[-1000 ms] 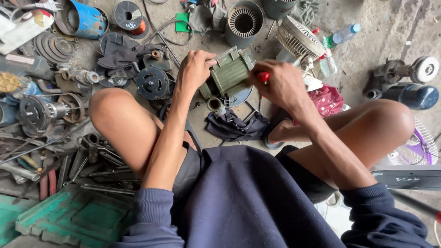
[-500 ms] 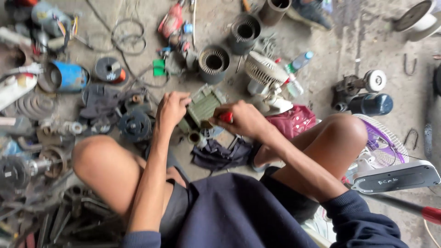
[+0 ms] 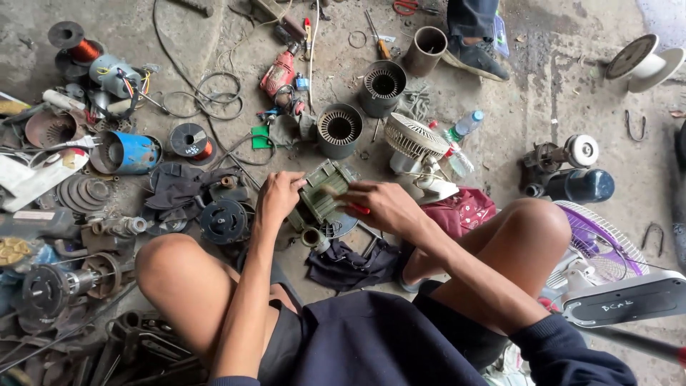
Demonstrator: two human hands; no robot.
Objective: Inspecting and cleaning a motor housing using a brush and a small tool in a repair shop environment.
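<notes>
A green finned motor housing (image 3: 323, 194) sits on the concrete floor (image 3: 543, 86) between the person's knees, tilted. The left hand (image 3: 279, 197) is clamped on its left edge, fingers curled over the fins. The right hand (image 3: 379, 204) is closed around a red-handled tool (image 3: 359, 209), its tip pressed to the housing's right side; the tip itself is hidden under the fingers.

Just below the grip lie a small round metal part (image 3: 312, 236) and a dark cloth (image 3: 350, 266), touching the housing's lower rim. Left of the left hand, a black round motor cover (image 3: 223, 221) lies near, then crowded scrap and a blue cylinder (image 3: 128, 152) beyond. Above the grip stand two grey stator rings (image 3: 339, 129), close, with a white fan guard (image 3: 414, 137) to the upper right. Right of the right hand a maroon bag (image 3: 463, 210) is near. Bare floor opens only further up and right, around a plastic bottle (image 3: 464, 126).
</notes>
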